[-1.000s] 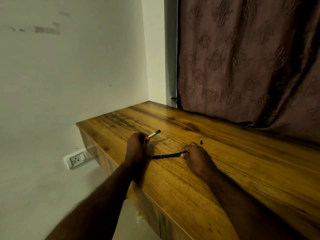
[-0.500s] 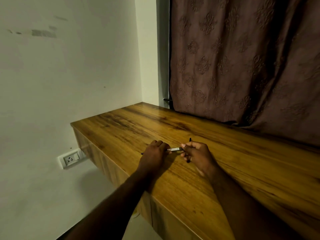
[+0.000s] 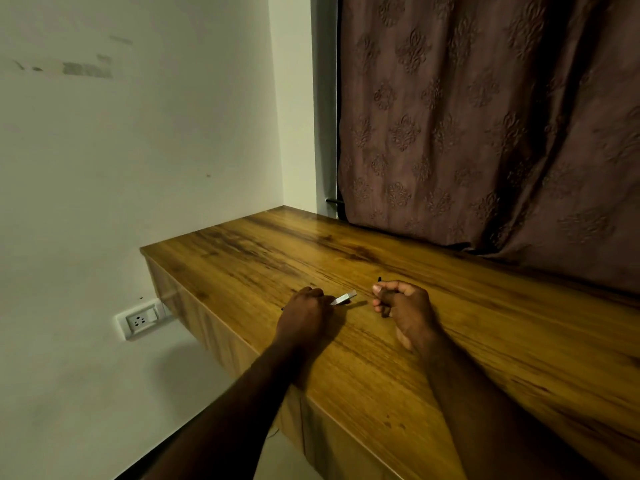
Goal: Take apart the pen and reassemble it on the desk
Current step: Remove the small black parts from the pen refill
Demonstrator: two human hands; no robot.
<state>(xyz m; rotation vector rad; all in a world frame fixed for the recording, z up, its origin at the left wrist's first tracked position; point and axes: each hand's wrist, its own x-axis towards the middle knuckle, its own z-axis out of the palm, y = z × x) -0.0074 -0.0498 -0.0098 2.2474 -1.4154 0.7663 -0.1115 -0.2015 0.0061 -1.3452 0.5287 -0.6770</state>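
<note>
Silver pen piece [image 3: 344, 298] pinched in closed left hand [image 3: 304, 311].

The desk [image 3: 398, 358] is honey-brown wood with darker grain streaks. The curtain [image 3: 485, 133] is dusky mauve with a raised floral motif. The wall [image 3: 138, 150] is off-white with grey smudges, the socket [image 3: 140, 320] white. The pen piece [image 3: 344, 298] looks pale, perhaps silver-white; its far end is black.
</note>
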